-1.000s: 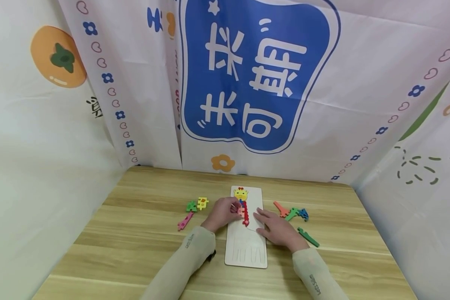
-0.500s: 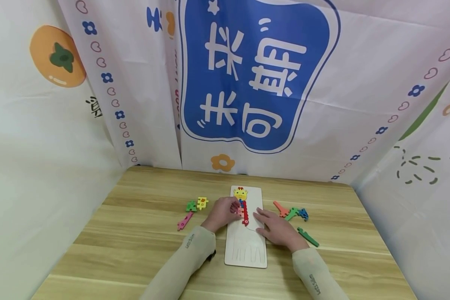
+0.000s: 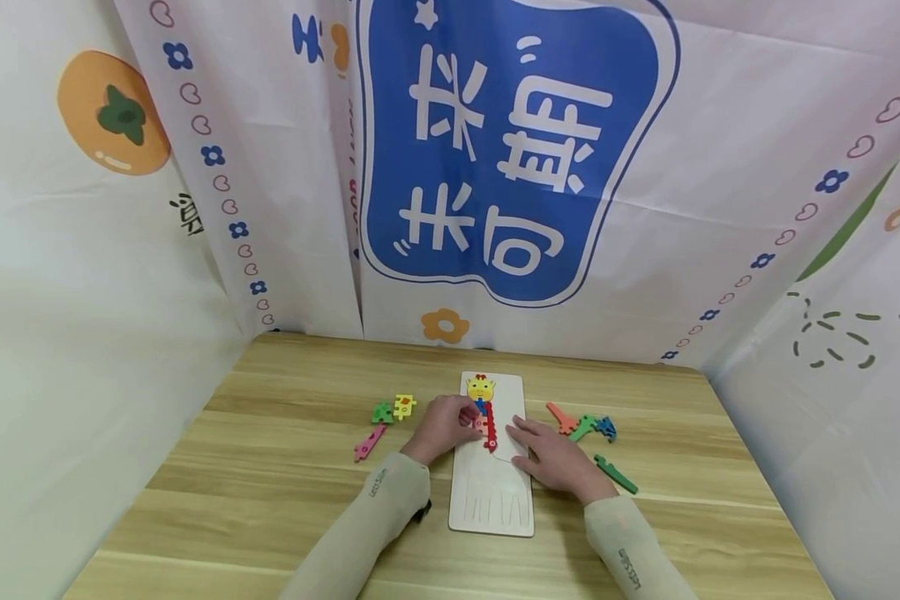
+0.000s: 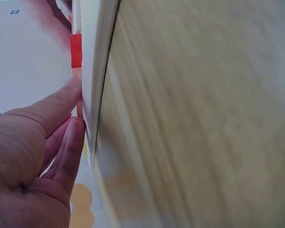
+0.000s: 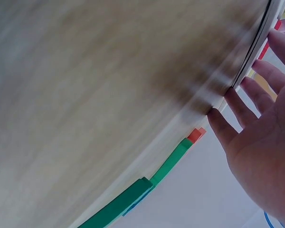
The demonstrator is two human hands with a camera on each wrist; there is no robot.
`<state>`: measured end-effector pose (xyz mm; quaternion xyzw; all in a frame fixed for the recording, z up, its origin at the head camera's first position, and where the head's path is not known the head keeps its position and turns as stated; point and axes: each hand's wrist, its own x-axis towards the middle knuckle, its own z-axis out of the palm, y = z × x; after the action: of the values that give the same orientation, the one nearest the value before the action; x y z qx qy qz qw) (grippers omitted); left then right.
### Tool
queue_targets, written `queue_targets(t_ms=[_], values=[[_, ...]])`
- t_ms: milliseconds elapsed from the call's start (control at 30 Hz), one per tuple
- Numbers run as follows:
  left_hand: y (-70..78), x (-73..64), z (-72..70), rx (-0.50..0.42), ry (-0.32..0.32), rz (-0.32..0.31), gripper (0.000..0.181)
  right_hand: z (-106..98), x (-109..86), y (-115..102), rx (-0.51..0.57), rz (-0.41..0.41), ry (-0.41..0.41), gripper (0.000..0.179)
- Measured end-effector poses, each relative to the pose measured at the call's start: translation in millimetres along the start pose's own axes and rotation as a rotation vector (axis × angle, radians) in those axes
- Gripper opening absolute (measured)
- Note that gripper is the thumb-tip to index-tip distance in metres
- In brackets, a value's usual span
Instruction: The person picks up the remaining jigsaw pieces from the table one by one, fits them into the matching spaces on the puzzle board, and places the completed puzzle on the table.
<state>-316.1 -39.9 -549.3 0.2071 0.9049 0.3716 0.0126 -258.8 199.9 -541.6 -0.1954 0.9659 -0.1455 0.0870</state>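
Observation:
A white puzzle board (image 3: 491,508) with a thin drawn outline lies on the table. At its far end sit a yellow giraffe-head piece (image 3: 481,388) and a small blue piece (image 3: 483,407), above a long red piece (image 3: 491,433). My left hand (image 3: 444,427) pinches a pink puzzle piece (image 3: 479,423) against the left side of the red one; its fingers partly hide it. In the left wrist view, thumb and fingertips touch the edge of an orange-pink piece (image 4: 77,72). My right hand (image 3: 558,458) rests with spread fingers on the board's right edge.
Left of the board lie a yellow piece (image 3: 404,406), a green piece (image 3: 382,412) and a long pink piece (image 3: 370,442). To the right lie orange (image 3: 561,417), light green (image 3: 584,428), blue (image 3: 607,428) and dark green (image 3: 616,474) pieces. Printed cloth (image 3: 307,208) hangs behind the table.
The pink piece has shifted slightly and lies closer in beside the red one. My left fingers have moved very little; my right hand stays in place.

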Motion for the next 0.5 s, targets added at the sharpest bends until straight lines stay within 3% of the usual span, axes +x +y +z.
queue_targets(t_ms=[500], values=[[-3.0, -3.6, -6.2, 0.001, -0.035, -0.007, 0.029, 1.6, 1.3, 0.5, 0.002, 0.014, -0.008, 0.057]])
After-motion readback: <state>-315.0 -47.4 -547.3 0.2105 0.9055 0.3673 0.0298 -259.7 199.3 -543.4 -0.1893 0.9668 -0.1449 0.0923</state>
